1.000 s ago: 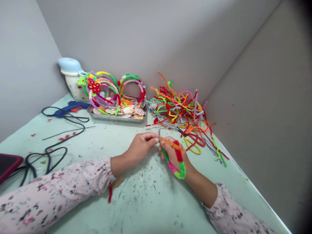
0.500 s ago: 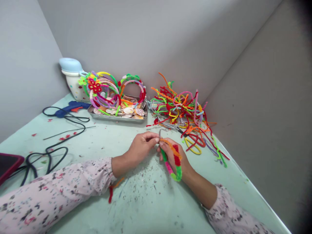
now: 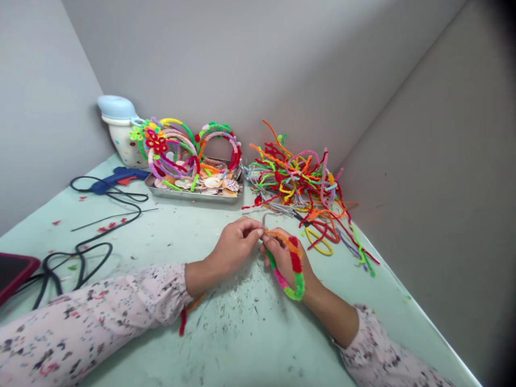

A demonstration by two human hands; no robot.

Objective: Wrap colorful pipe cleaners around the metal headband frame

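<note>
Pale green bench [image 3: 189,236], scuffed and dark-specked in the middle, red bits scattered on its left. Plain grey walls [image 3: 282,64] rise behind and on both sides, meeting in corners.

Counts: two hands, both gripping. Left hand [image 3: 236,244] pinches an orange strand [image 3: 283,235] between thumb and fingers, by a grey tip sticking up. Right hand [image 3: 287,260] has its fingers closed on one fuzzy band [image 3: 296,263] in red, green and pink, its loop lying across the palm side, above the bench at centre. Orange strand runs from the pinch across to the band's red part.

One metal tray [image 3: 193,198] at the back: shells [image 3: 212,183], too many to count, plus finished hoops [image 3: 171,134] in two clumps, overlapping, number unclear. One heap of fuzzy stems [image 3: 290,174] right of it, tangled, uncountable. One lidded cup [image 3: 128,142], one blue glue gun [image 3: 105,186], one red-edged device [image 3: 18,271] cut off by frame. Black cord [image 3: 111,249], looped; can't tell if one or several. One red-and-orange scrap [image 3: 183,322] by the left sleeve.
</note>
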